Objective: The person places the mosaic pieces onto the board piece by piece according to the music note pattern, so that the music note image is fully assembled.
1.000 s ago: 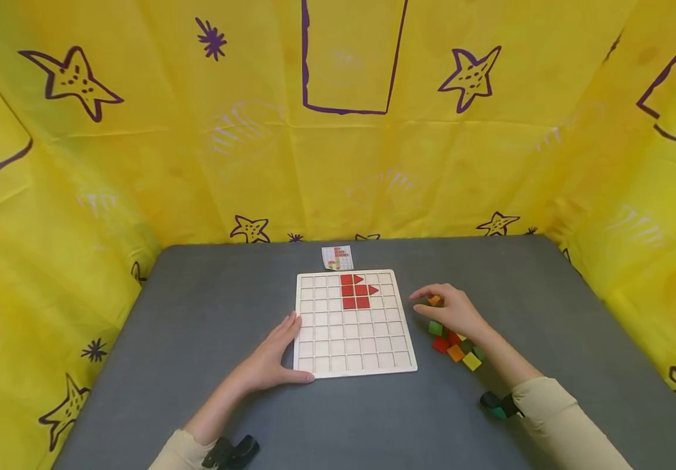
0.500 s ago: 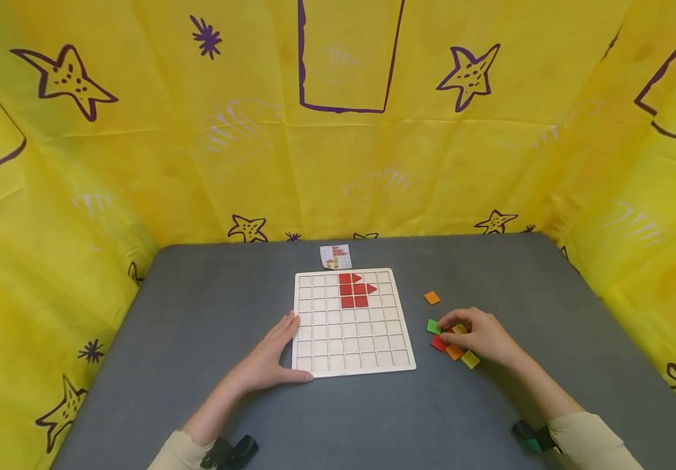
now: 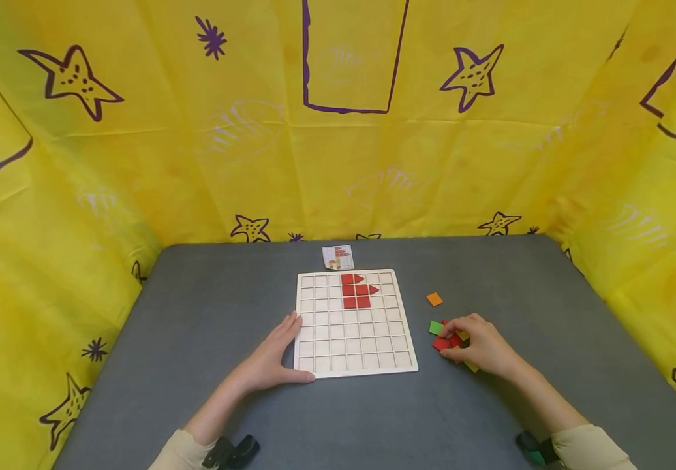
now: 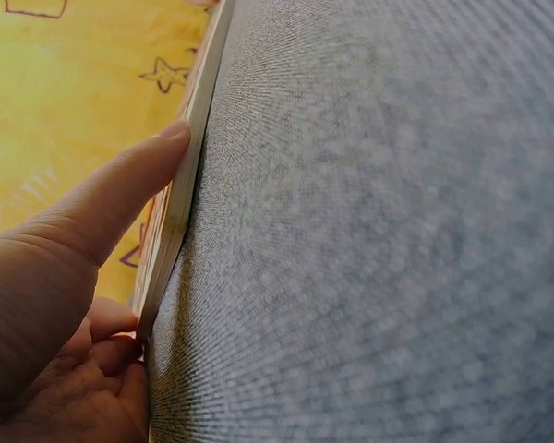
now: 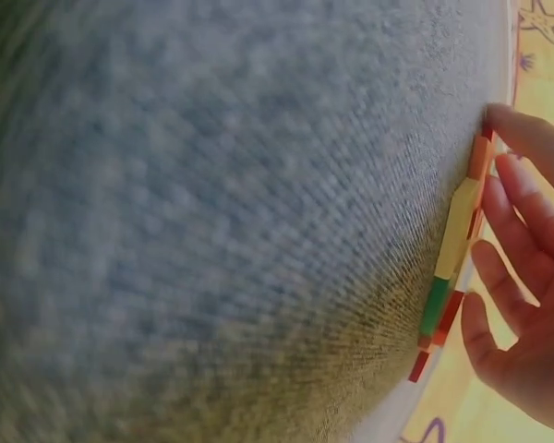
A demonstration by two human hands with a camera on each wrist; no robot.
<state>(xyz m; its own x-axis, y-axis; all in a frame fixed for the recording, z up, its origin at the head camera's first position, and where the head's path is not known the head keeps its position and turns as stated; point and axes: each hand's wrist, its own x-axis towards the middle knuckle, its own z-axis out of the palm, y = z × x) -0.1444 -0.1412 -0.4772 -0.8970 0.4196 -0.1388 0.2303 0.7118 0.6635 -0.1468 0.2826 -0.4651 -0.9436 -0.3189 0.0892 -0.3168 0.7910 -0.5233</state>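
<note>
A white gridded board [image 3: 326, 346] lies on the table, with several red square and triangular tiles [image 3: 348, 290] set in its far part. My left hand [image 3: 270, 356] rests at the near left corner, fingers along the left side and thumb at the front edge. In the left wrist view, the straight thumb [image 4: 134, 189] touches the board's edge. To the right of the board my right hand [image 3: 479, 343] pinches a red square tile [image 3: 440, 343] between thumb and fingers, low over the pile. Other tiles there are partly hidden beneath the hand.
Beside the red tile lies a green tile [image 3: 435, 328]; an orange tile [image 3: 434, 299] lies alone farther back. A small printed pattern card [image 3: 338, 257] sits behind the board. The grey table [image 3: 226, 287] is enclosed by yellow patterned cloth [image 3: 338, 163].
My right hand has drawn back from the lone orange tile to the pile, then shifted slightly to the red tile. My left hand and the board stay in place.
</note>
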